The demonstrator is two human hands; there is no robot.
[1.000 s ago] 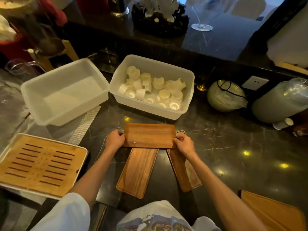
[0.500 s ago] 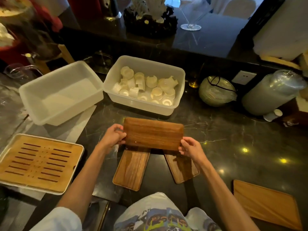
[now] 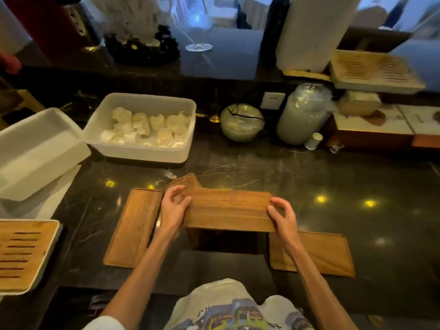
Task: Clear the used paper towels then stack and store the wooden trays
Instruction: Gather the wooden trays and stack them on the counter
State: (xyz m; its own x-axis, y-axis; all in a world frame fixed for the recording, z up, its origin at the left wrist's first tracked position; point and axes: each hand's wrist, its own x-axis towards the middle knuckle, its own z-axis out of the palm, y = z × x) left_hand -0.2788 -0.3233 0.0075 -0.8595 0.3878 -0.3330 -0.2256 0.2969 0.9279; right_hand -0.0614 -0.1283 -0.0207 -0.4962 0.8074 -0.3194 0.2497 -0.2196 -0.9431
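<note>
Both hands — left hand (image 3: 175, 211), right hand (image 3: 281, 216) — grip the held tray (image 3: 228, 209) by its short ends (long axis crosswise), the left hand nearer the flat tray (image 3: 134, 227) on the tabletop (image 3: 333, 177).

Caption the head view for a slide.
Both hands, left and right, hold a wooden tray above the dark counter.

You hold a warm brown tray (image 3: 228, 209) with fine straight grain running along its length. The trays lying to your left (image 3: 134, 226) and right (image 3: 321, 254) are a lighter orange-brown. The counter (image 3: 333, 177) is black stone with thin white veins and yellow light spots. Two bins (image 3: 142, 152) are milky white. The slatted tray (image 3: 22, 253) at far left is pale honey wood with dark slots in a white frame.
</note>
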